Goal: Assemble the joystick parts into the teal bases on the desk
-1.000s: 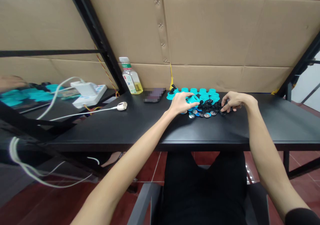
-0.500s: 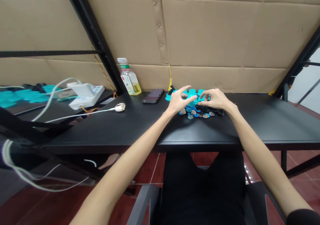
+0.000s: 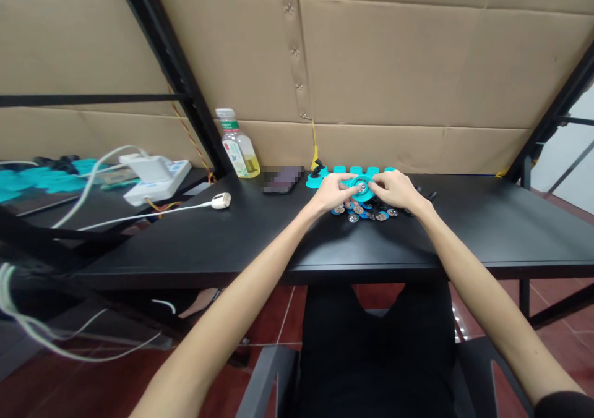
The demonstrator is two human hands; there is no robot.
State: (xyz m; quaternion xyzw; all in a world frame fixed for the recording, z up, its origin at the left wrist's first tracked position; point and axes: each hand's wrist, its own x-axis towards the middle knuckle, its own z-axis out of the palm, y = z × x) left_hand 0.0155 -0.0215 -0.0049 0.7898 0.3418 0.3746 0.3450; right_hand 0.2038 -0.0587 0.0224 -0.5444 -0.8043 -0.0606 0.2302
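The left hand point(image 3: 330, 193) and right hand point(image 3: 395, 189) have just closed in together, both narrowed and pinching opposite sides of a teal ring point(image 3: 366, 181) around a silver-faced button point(image 3: 361, 188), held over the heap. Beneath them, loose blue and silver buttons point(image 3: 381, 216) lie scattered on the black surface point(image 3: 487, 238). A row of teal pieces point(image 3: 353, 169) sits just behind the hands, and a few black plastic parts point(image 3: 429, 196) lie off to the right.
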